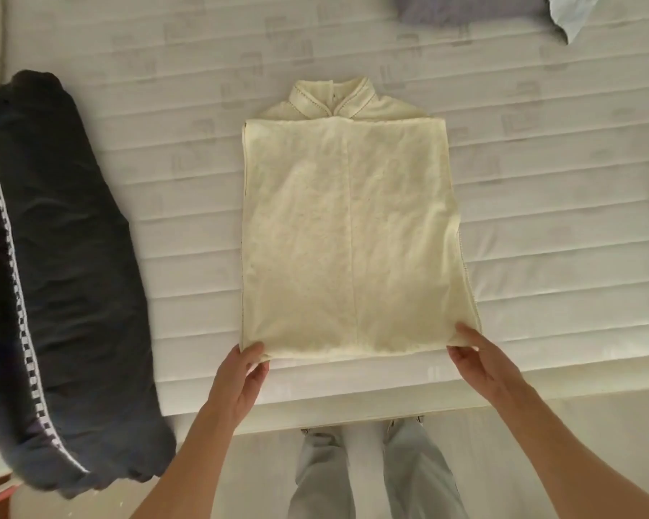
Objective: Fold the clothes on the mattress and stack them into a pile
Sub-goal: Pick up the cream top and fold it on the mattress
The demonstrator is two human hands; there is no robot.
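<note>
My left hand (240, 372) and right hand (476, 354) each pinch a bottom corner of the cream shirt (349, 234), sides already folded in, near the mattress's (165, 106) front edge; halving and stacking remain.

My fingertips hide under the cream shirt (347, 234) at both bottom corners. The grey clothes (465, 9) and blue cloth (574, 16) are cut off up top.
</note>
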